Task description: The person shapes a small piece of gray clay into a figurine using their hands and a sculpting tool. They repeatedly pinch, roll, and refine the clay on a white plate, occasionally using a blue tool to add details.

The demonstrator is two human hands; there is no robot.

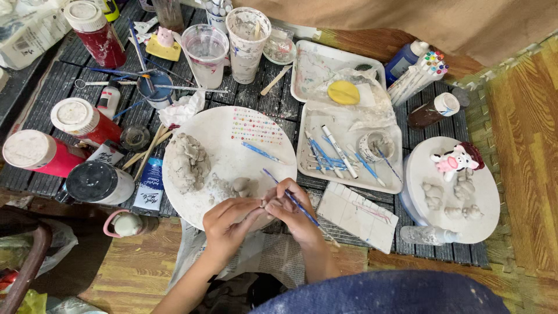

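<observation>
We see our two hands meet low over the near edge of the round white board (232,145). Our left hand (228,224) is curled up, and its fingertips pinch a small bit of grey clay (263,204). The bit is mostly hidden by the fingers, so we cannot be sure of its shape. Our right hand (293,212) is closed around a thin blue tool (290,195), held like a pencil. The tool is long and slanted. Its far end points up and to the left, over the board, and its near end runs down and to the right, past our wrist. The clay bit sits right between the two hands, touching the left fingertips and just beside the right ones, so both hands are as near as can be. A big lump of grey clay (187,161) lies farther up the board, to the left of the hands. A few small clay balls (241,185) rest near our fingers, a little above them.
</observation>
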